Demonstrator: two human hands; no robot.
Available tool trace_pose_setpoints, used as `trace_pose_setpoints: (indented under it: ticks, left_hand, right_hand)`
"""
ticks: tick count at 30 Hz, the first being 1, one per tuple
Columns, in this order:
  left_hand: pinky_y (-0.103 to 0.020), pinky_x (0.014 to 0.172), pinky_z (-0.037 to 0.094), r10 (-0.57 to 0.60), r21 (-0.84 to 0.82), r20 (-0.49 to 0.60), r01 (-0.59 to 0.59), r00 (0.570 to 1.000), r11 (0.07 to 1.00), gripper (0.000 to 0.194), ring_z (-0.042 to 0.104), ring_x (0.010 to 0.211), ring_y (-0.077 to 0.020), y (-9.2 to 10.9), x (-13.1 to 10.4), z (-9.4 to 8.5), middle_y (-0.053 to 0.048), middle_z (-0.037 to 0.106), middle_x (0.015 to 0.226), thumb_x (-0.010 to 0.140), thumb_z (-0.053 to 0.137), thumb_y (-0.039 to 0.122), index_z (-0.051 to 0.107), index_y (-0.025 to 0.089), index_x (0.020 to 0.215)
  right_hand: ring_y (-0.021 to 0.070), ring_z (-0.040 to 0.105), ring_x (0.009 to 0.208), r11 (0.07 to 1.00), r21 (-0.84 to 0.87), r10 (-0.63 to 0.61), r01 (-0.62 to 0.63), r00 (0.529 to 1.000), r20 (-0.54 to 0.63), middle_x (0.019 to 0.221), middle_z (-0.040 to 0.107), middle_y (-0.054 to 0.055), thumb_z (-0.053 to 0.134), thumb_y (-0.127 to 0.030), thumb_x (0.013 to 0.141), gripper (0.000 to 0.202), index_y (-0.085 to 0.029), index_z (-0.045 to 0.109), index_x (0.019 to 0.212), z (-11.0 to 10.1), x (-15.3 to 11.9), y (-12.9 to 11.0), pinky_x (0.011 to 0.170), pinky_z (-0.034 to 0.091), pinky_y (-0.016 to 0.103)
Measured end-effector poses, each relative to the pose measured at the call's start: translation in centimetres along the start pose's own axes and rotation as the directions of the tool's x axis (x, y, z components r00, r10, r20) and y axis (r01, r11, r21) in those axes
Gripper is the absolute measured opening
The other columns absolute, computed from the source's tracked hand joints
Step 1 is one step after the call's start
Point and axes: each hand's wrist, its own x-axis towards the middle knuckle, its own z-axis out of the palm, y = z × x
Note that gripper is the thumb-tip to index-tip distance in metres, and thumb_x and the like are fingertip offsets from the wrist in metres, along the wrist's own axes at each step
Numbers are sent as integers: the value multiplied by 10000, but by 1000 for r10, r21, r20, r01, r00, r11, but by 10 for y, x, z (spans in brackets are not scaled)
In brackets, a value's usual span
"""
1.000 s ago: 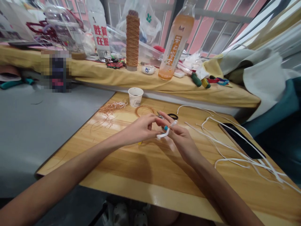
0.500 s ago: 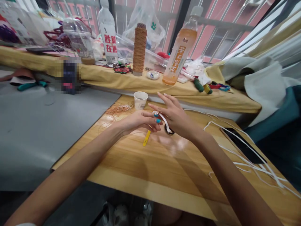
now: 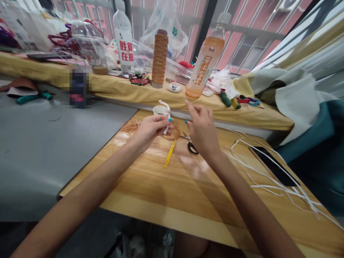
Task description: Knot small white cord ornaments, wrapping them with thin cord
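A short piece of white cord [image 3: 168,111] is pinched between the thumb and fingers of my left hand [image 3: 153,129], one end curling up and the other hanging below. My right hand [image 3: 202,130] is a little way to the right, index finger stretched forward and thumb apart, with nothing visible in it. Below it lie black-handled scissors [image 3: 192,148], partly covered by the hand. A slim yellow tool [image 3: 170,154], perhaps tweezers, rests on the wooden table [image 3: 150,182] between the hands. Behind the left hand is a coil of brown thread [image 3: 176,132].
A paper cup [image 3: 158,110] with dark contents stands behind my left hand, beside loose brown thread scraps [image 3: 130,127]. Long white cords [image 3: 258,161] cross a phone [image 3: 272,165] at right. The cloth-covered ledge [image 3: 120,89] holds a brown thread spool [image 3: 160,59] and an orange drink bottle [image 3: 205,61].
My hands have moved apart. The left has shifted up and left with the white cord; the right has drawn away and folded some fingers. More of the scissors and the thread coil shows.
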Motion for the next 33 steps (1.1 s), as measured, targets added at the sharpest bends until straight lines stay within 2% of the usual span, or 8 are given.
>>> trace_pose_setpoints:
  ticks: [2,5,9,13,17,21,27,33]
  left_hand:
    - [-184,515,436,96,-36,-151,-102,984,994,138,516,475,-49,1,1,-3,15,580,579,663,611,198,569,106,757]
    - [-159,402,365,160,-43,-268,-177,950,983,111,428,370,-37,0,1,-3,62,474,451,685,584,204,533,128,748]
    - [-145,356,299,150,-48,-293,-171,944,984,36,350,337,-27,-6,0,4,86,369,408,719,514,168,498,137,728]
    - [-182,470,406,19,-52,-213,-31,977,998,79,487,451,-60,-19,-4,14,44,500,516,698,493,117,499,139,773]
    - [-199,598,427,-102,-30,-106,99,989,995,85,553,602,-86,-40,-9,20,-15,581,607,682,550,193,539,109,688]
    - [-190,566,387,-94,56,-113,101,989,993,165,501,564,-68,-59,-12,22,2,568,616,658,584,274,566,112,642]
    - [-199,521,328,-37,227,-127,66,991,972,163,430,509,-65,-67,-13,23,30,508,520,652,580,278,581,120,613]
    - [-220,604,359,-29,216,-80,45,996,975,175,483,583,-84,-65,-16,25,15,549,570,640,599,291,576,131,573]
  right_hand:
    - [222,533,899,980,11,194,-199,965,176,1008,558,156,374,-263,843,316,-117,473,1105,13,-13,-9,726,396,332]
    - [243,580,786,977,-60,207,-206,831,517,864,612,153,406,-392,810,335,-116,550,935,26,-36,-21,619,399,312]
    - [227,592,701,981,-122,192,-148,741,643,790,639,130,381,-235,779,226,-138,584,756,9,-57,-17,546,360,278]
    - [174,552,631,992,5,83,-124,695,715,703,622,83,449,-186,689,112,-152,544,640,-23,-67,3,524,337,242]
    - [134,525,581,955,256,-35,-148,803,594,667,599,26,379,-163,742,155,-161,527,788,-29,-68,19,514,355,224]
    - [153,561,760,958,270,-150,93,969,199,926,606,78,320,-137,791,312,-160,481,1057,-7,-73,35,601,393,244]
    - [116,515,558,903,-69,-416,423,904,104,702,593,45,414,-171,800,226,-158,582,951,9,-91,57,506,334,221]
    - [146,538,696,866,-113,-490,487,872,-6,814,626,77,414,-112,804,276,-129,562,1036,6,-92,60,617,386,252]
